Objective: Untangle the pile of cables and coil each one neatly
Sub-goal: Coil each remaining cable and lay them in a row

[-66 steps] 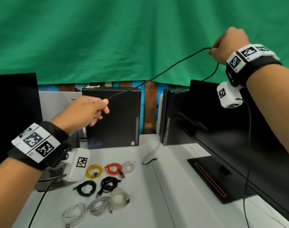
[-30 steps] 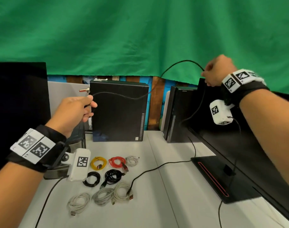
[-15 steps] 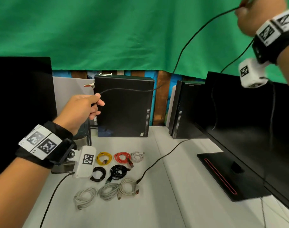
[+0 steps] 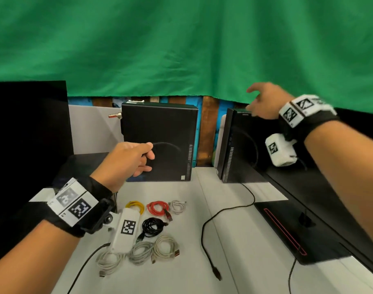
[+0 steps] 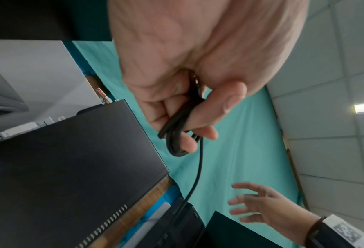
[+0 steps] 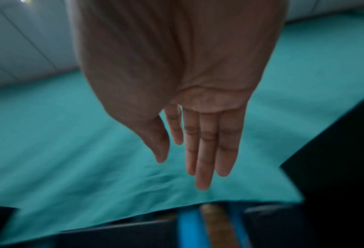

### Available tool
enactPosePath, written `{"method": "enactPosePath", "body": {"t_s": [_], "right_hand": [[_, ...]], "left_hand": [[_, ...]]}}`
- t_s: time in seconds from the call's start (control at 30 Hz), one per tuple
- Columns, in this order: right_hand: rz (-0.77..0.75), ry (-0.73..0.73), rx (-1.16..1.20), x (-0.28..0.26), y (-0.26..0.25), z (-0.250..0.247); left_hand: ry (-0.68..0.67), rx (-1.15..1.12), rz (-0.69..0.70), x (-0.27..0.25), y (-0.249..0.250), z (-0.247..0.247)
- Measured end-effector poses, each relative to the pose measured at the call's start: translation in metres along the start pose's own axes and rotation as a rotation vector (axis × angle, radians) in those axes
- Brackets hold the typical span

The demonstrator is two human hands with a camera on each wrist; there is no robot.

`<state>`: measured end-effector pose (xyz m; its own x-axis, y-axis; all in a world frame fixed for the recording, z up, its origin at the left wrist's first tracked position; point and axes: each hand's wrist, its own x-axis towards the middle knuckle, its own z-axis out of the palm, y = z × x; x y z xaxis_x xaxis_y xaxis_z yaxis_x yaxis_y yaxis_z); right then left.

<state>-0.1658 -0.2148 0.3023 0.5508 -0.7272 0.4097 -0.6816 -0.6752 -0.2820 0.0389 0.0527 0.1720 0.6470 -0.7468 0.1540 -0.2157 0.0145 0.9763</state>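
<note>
My left hand [image 4: 144, 155] is raised in front of a black computer case and grips a few small loops of a thin black cable [image 5: 178, 134] between thumb and fingers. From that hand the black cable [image 4: 223, 211] arcs right, drops behind the second case and trails slack over the table to its free plug [image 4: 217, 274]. My right hand [image 4: 255, 100] hovers open at the upper right and holds nothing; its straight fingers [image 6: 204, 151] show in the right wrist view. Several coiled cables lie on the table, among them yellow [image 4: 135, 206], red [image 4: 159, 209] and black [image 4: 152, 227].
Two black computer cases [image 4: 160, 141] [image 4: 234, 145] stand upright at the back of the white table [image 4: 245, 262]. A dark monitor [image 4: 28, 124] is at left. Another monitor's base [image 4: 287, 230] with a red line is at right. A green cloth [image 4: 181, 49] hangs behind.
My right hand has let go of the cable, opened and dropped from high up to near the second case. The cable has fallen slack onto the table. My left hand keeps its loops.
</note>
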Motion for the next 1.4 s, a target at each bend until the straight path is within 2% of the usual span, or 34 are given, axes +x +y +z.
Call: {"method": "enactPosePath", "body": {"t_s": [0.13,0.2,0.27,0.37,0.53,0.67,0.73,0.8,0.87,0.97,1.1,1.23,1.3,1.4], "right_hand": [[-0.260,-0.135,0.406,-0.058,-0.044,0.054],[-0.383,-0.281,0.558,-0.093,-0.068,0.073],[-0.424,-0.431,0.672,-0.115,-0.078,0.088],[-0.344,-0.517,0.876,-0.123,-0.070,0.101],[-0.147,-0.313,1.139,-0.118,-0.032,0.098],[-0.029,-0.131,1.117,-0.117,0.004,0.108],[-0.027,-0.068,0.918,-0.122,0.009,0.120],[-0.165,-0.157,0.640,-0.137,0.003,0.134],[-0.277,-0.352,0.536,-0.162,-0.012,0.142],[-0.361,-0.483,0.585,-0.195,-0.033,0.132],[-0.433,-0.457,0.560,-0.214,-0.047,0.110],[-0.448,-0.435,0.589,-0.218,-0.050,0.086],[-0.458,-0.394,0.610,-0.211,-0.046,0.070],[-0.453,-0.319,0.635,-0.189,-0.035,0.047]], "left_hand": [[-0.153,0.028,-0.005,-0.008,0.002,0.018],[-0.230,0.018,0.001,-0.011,0.003,0.027],[-0.272,-0.009,0.012,-0.013,0.006,0.033],[-0.285,-0.057,0.023,-0.015,0.006,0.035],[-0.253,-0.184,0.005,-0.019,0.010,0.029],[-0.351,-0.457,-0.028,-0.021,0.020,0.026],[-0.391,-0.556,-0.017,-0.025,0.024,0.031],[-0.381,-0.620,0.013,-0.026,0.024,0.040],[-0.343,-0.619,0.061,-0.025,0.019,0.047],[-0.249,-0.507,0.115,-0.022,0.004,0.053],[-0.205,-0.389,0.165,-0.028,-0.008,0.063],[-0.186,0.095,0.407,-0.040,-0.011,0.069],[-0.254,0.234,0.452,-0.047,-0.012,0.067],[-0.438,0.339,0.424,-0.059,-0.009,0.061]]}}
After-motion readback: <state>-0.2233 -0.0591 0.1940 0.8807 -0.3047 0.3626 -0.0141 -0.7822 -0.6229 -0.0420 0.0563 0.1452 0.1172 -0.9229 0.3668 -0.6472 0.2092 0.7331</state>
